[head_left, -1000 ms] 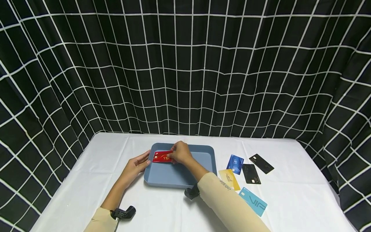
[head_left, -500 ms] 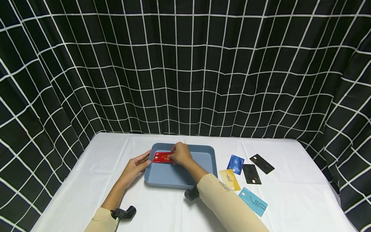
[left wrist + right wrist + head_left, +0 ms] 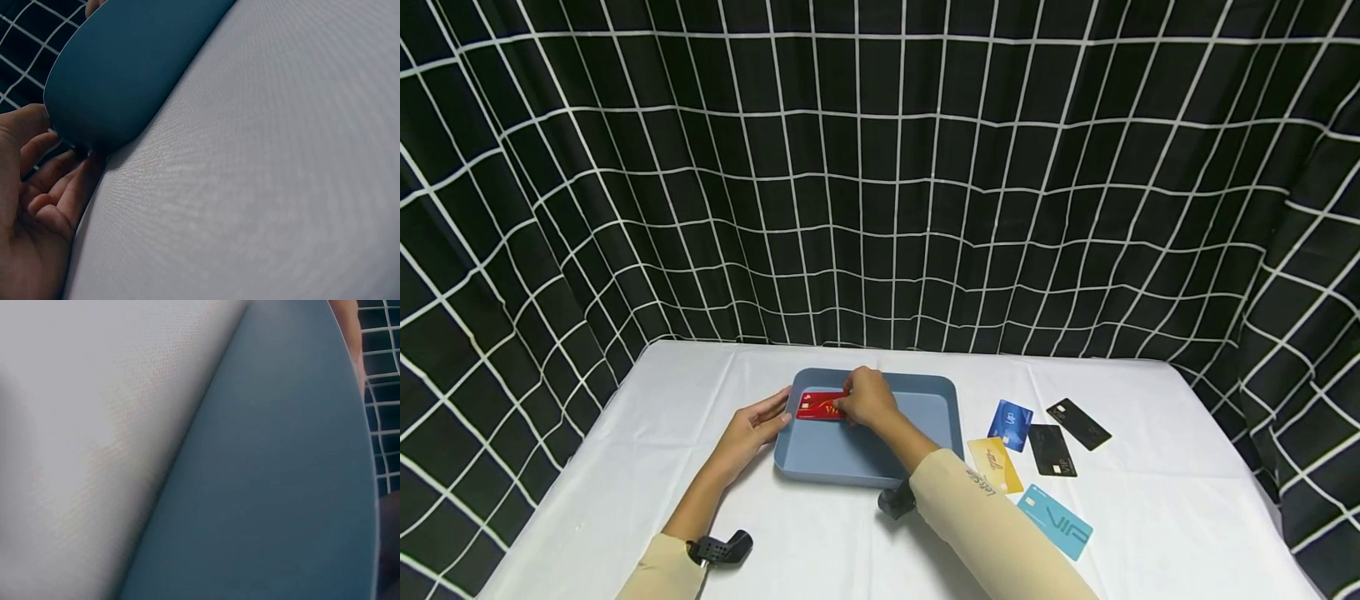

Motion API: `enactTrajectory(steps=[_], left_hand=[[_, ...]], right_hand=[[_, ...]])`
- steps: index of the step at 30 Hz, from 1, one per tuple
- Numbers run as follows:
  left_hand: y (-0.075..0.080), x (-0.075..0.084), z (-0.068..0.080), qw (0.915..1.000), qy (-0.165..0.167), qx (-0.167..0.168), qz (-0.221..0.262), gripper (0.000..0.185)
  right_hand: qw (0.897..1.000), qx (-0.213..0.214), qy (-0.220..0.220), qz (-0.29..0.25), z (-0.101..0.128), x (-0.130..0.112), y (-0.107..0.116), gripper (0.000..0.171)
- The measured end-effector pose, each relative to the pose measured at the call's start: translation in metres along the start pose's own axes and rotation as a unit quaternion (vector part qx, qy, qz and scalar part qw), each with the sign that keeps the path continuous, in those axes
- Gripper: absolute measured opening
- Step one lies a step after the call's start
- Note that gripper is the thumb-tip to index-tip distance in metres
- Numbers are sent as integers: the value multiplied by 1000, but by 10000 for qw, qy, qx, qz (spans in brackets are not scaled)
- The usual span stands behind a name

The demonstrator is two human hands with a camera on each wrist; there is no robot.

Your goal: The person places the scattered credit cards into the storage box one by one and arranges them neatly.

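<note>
Cards: six in all — one red card (image 3: 820, 406), plus five loose on the tabletop (image 3: 1150, 467): blue card (image 3: 1009, 425), yellow card (image 3: 994, 465), light blue card (image 3: 1055, 522), two black cards (image 3: 1051, 450).
Trays: one blue tray (image 3: 857, 458).
Change: barely any; red card sits a touch lower over the tray.
Tray contents: red card at its far left, pinched by the right hand (image 3: 867, 398).
Left hand (image 3: 751, 429): fingers relaxed, touching the tray's left rim.

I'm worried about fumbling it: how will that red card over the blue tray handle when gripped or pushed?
The red card looks thin, flat and rigid, so it is probably stiff and light. The right hand pinches it by one end without visible sag. Its glossy face suggests it would slide easily on the smooth tray and be hard to lift once flat.
</note>
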State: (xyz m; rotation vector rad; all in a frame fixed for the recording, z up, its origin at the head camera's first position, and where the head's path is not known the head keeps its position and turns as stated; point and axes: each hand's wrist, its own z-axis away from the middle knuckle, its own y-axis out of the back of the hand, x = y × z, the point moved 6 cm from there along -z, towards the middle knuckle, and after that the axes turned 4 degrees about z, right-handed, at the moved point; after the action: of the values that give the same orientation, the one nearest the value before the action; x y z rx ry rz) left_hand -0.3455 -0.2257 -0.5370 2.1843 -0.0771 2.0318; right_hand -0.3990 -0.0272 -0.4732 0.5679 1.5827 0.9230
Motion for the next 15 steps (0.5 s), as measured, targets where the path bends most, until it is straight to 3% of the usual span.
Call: enactTrajectory(steps=[9, 15], left_hand=[[1, -1, 0, 10000, -5, -37, 38, 57], [1, -2, -1, 10000, -6, -5, 16, 58]], right_hand=[[9997, -3, 23, 256, 0, 0, -2, 19], [9999, -24, -53, 119, 0, 2, -1, 22]])
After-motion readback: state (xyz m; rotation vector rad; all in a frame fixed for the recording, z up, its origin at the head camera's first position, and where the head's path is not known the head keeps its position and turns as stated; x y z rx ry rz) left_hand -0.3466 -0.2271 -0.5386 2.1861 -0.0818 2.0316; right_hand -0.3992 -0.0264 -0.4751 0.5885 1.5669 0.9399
